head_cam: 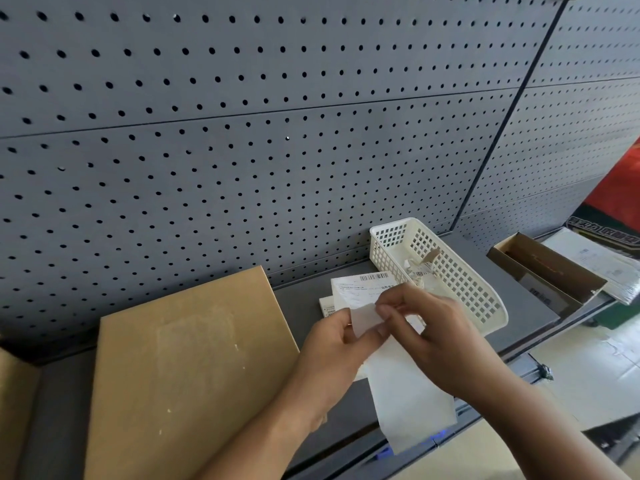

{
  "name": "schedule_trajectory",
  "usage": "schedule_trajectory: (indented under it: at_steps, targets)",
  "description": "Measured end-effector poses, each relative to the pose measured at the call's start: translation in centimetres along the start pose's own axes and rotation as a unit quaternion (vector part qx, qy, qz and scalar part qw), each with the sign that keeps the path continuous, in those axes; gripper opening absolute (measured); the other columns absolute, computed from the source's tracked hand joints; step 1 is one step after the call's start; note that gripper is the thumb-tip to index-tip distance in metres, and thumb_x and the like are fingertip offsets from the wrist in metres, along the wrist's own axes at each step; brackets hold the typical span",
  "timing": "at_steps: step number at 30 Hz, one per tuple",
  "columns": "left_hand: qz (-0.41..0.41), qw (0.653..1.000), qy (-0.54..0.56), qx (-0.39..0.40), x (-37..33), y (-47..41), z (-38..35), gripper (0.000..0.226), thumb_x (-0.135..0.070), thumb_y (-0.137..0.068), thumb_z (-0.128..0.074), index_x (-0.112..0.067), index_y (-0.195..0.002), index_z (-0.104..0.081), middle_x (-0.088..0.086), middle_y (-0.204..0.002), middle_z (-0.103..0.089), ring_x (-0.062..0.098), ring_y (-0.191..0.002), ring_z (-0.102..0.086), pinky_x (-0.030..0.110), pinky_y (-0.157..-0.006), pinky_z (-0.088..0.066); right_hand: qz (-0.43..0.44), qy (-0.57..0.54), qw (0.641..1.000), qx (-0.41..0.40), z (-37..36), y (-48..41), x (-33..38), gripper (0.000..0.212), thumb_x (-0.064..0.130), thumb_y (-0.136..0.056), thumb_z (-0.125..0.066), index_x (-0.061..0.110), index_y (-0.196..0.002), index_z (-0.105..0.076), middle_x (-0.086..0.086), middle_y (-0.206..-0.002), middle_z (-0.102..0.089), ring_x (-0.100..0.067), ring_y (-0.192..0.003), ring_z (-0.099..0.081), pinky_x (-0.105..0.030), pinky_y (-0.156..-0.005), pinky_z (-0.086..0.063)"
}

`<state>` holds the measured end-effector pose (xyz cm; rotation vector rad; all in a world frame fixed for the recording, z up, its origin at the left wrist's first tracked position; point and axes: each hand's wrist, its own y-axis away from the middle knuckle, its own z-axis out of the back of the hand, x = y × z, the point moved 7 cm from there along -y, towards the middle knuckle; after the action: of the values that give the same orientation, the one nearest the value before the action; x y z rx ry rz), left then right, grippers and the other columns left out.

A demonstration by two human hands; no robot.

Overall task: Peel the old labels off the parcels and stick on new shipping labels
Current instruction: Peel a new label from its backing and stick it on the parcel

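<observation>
Just right of the parcel (187, 358), above the grey bench (301, 306), I am pinching the new label (360, 289) with both hands: my left hand (332, 344) is nipping the curled white corner between thumb and fingertips, and my right hand (440, 341) is pinching the same edge close beside it. To do this well, I am aiming for a slow, low pull, drawing the backing (412, 407) away along its length rather than yanking, and touching only the margin so the glue is not fouled (which face is sticky I cannot tell from here). The printed part is rising above my fingers while the backing is hanging below my right wrist. The parcel is lying flat to my left, apart from both hands, its pale stripped patch (197, 341) facing up; the basket (485, 299) holding scraps (420, 271) is sitting just behind my right hand.
</observation>
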<state>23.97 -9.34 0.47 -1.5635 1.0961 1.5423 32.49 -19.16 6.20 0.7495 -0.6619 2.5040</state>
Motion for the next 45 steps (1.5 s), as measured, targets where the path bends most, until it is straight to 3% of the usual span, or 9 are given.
schedule_trajectory:
  at_steps: [6, 11, 15, 19, 24, 31, 38, 42, 45]
  targets:
    - [0.006, 0.999, 0.020, -0.030, 0.1, -0.3, 0.3, 0.014, -0.027, -0.093, -0.068, -0.016, -0.099, -0.074, -0.001, -0.090, -0.077, 0.013, -0.087, -0.073, 0.023, -0.076, -0.055, 0.009, -0.020, 0.999, 0.030, 0.3, 0.5, -0.7, 0.028, 0.053, -0.093, -0.057, 0.030, -0.106, -0.066, 0.018, -0.103, -0.066, -0.007, -0.100, -0.064, -0.022, -0.084, -0.051]
    - [0.011, 0.999, 0.019, -0.045, 0.3, -0.3, 0.8, 0.011, -0.022, -0.093, -0.069, -0.014, -0.099, -0.074, 0.002, -0.091, -0.078, 0.016, -0.086, -0.074, 0.025, -0.073, -0.056, -0.012, -0.001, 0.999, 0.047, 0.6, 0.8, -2.4, 0.020, 0.047, -0.090, -0.062, 0.031, -0.101, -0.069, 0.018, -0.104, -0.065, -0.008, -0.102, -0.063, -0.030, -0.086, -0.054]
    - [0.017, 0.999, -0.031, -0.040, 0.9, -0.3, 0.7, 0.010, -0.022, -0.092, -0.072, -0.015, -0.099, -0.073, 0.002, -0.091, -0.078, 0.020, -0.085, -0.075, 0.045, -0.081, -0.060, -0.042, -0.026, 0.998, 0.042, 1.2, 0.6, -3.1, 0.017, 0.047, -0.090, -0.061, 0.032, -0.093, -0.070, 0.015, -0.099, -0.067, -0.010, -0.096, -0.065, -0.031, -0.084, -0.055]
    - [0.025, 0.992, -0.122, -0.017, 1.4, -0.3, 0.4, 0.012, -0.029, -0.091, -0.071, -0.018, -0.096, -0.074, -0.006, -0.090, -0.077, 0.014, -0.083, -0.074, 0.046, -0.080, -0.060, -0.057, -0.018, 0.998, -0.028, 2.4, 0.2, -3.3, 0.021, 0.050, -0.087, -0.057, 0.033, -0.091, -0.069, 0.018, -0.095, -0.068, -0.008, -0.094, -0.064, -0.029, -0.083, -0.053]
    - [0.067, 0.971, -0.226, 0.037, 2.5, -0.3, 0.0, 0.027, -0.043, -0.081, -0.070, -0.022, -0.098, -0.074, -0.015, -0.093, -0.075, 0.001, -0.086, -0.070, 0.038, -0.084, -0.059, -0.033, -0.002, 0.994, -0.105, 3.5, -0.5, -2.4, 0.008, 0.030, -0.091, -0.068, 0.026, -0.096, -0.071, 0.022, -0.097, -0.067, -0.005, -0.093, -0.064, -0.028, -0.080, -0.054]
    - [0.058, 0.998, 0.020, 0.005, -0.4, -0.9, 0.5, 0.028, -0.032, -0.089, -0.073, -0.016, -0.112, -0.069, -0.003, -0.101, -0.077, 0.013, -0.094, -0.073, 0.024, -0.078, -0.058, 0.023, 0.006, 0.995, -0.094, 3.7, -0.4, -0.1, 0.010, 0.033, -0.091, -0.065, 0.024, -0.093, -0.070, 0.019, -0.094, -0.068, -0.004, -0.092, -0.065, -0.011, -0.080, -0.046]
    - [0.039, 0.993, 0.084, -0.072, -0.9, -1.4, 0.8, 0.015, -0.017, -0.095, -0.066, -0.013, -0.108, -0.072, 0.004, -0.095, -0.077, 0.018, -0.085, -0.074, 0.022, -0.064, -0.056, 0.029, -0.011, 0.997, -0.065, 3.5, -0.1, -0.5, 0.030, 0.053, -0.089, -0.064, 0.027, -0.103, -0.071, 0.017, -0.102, -0.069, -0.006, -0.099, -0.065, -0.012, -0.085, -0.047]
    - [0.046, 0.993, 0.097, -0.055, -0.8, -1.2, 0.5, 0.020, -0.007, -0.090, -0.067, -0.017, -0.106, -0.075, 0.003, -0.097, -0.078, 0.017, -0.086, -0.074, 0.023, -0.066, -0.056, -0.002, -0.038, 0.999, 0.017, 2.7, 0.5, -2.1, 0.056, 0.070, -0.076, -0.067, 0.039, -0.122, -0.063, 0.025, -0.125, -0.059, -0.004, -0.118, -0.057, -0.011, -0.095, -0.043]
    - [0.053, 0.991, 0.104, -0.058, -0.6, -1.3, 0.8, 0.019, -0.010, -0.091, -0.066, -0.019, -0.106, -0.075, 0.007, -0.095, -0.077, 0.021, -0.087, -0.073, 0.033, -0.076, -0.060, -0.010, -0.041, 0.999, 0.026, 2.4, 0.6, -3.2, 0.052, 0.060, -0.080, -0.072, 0.039, -0.126, -0.061, 0.026, -0.128, -0.055, -0.004, -0.120, -0.055, -0.012, -0.096, -0.043]
